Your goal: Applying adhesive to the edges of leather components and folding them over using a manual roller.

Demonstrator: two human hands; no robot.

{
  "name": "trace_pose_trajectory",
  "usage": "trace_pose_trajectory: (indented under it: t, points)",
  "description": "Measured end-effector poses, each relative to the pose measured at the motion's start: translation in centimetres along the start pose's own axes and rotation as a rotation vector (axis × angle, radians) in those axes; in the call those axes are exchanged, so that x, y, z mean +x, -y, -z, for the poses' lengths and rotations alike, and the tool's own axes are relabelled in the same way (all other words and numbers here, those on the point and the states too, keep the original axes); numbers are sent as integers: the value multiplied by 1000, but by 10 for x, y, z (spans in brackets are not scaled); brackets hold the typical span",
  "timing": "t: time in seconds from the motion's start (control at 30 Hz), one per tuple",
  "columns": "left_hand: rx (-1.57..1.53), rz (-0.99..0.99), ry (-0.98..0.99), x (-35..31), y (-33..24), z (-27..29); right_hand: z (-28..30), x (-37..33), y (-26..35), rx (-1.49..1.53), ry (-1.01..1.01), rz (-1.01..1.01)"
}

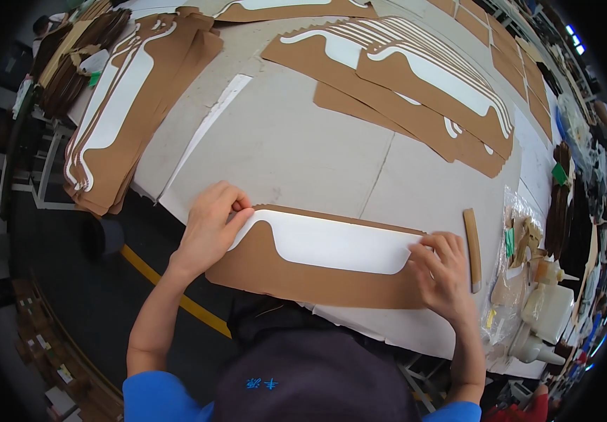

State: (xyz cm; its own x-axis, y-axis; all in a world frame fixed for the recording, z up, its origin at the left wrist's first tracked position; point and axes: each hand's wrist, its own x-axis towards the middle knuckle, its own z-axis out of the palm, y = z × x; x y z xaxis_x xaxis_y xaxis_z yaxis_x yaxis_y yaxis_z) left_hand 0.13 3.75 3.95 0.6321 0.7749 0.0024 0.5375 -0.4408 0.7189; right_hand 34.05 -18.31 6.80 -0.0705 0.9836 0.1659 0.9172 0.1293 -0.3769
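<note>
A brown cardboard panel [331,287] lies near the table's front edge, directly before me. On it lies a white shaped sheet [339,245] with a curved cut-out lower edge. My left hand [212,224] is closed, thumb and fingers pinching the sheet's upper left end by the panel's top edge. At the other end, my right hand [444,271] has its fingers curled and pinched on the sheet's right tip. The fingers partly cover both ends of the sheet.
Fanned brown panels with white shapes [430,81] lie at the far right of the table [282,148]; another stack [124,98] lies left. A narrow brown strip [471,250] is beside my right hand. Plastic bottles [548,309] and a clear bag [518,232] stand right.
</note>
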Motion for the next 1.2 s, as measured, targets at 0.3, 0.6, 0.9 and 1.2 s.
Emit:
trace_pose_trajectory:
  t: [0.3,0.6,0.9,1.2]
  points:
    - [100,-135,-76,-1,7,-8,-109,162,64,351,50,312]
    - [-79,-265,-554,27,9,4,-104,199,52,572,246,7]
    - [348,-363,-502,-20,26,-32,-108,234,68,421,403,86]
    - [376,-344,-497,-21,29,-31,-121,230,80,342,346,79]
